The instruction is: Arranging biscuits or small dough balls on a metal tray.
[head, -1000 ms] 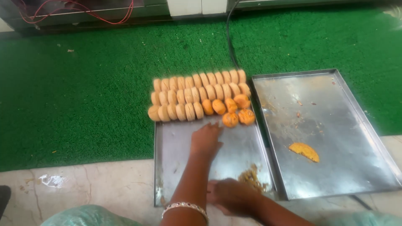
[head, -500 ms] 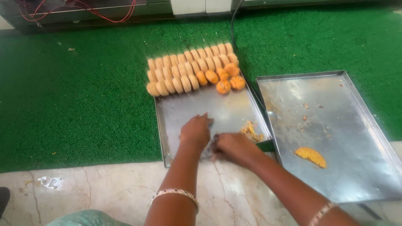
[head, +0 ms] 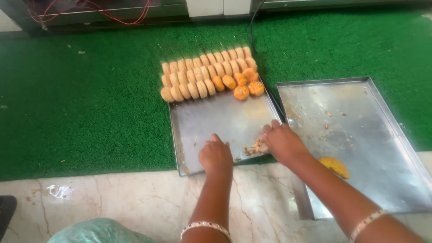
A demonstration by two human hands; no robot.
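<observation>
Crumb pile lies on the left tray at its near right corner, touching the right hand, whose fingers curl loosely around it, holding nothing. The left hand, fingers bent down flat on the tray, sits just left of the pile.

One head-worn view — looking steeply down, fairly near, over trays on probably floor-level turf.

Silver steel trays, tan and orange round sweets, bright green turf mat, veined cream marble floor, red wires.
</observation>
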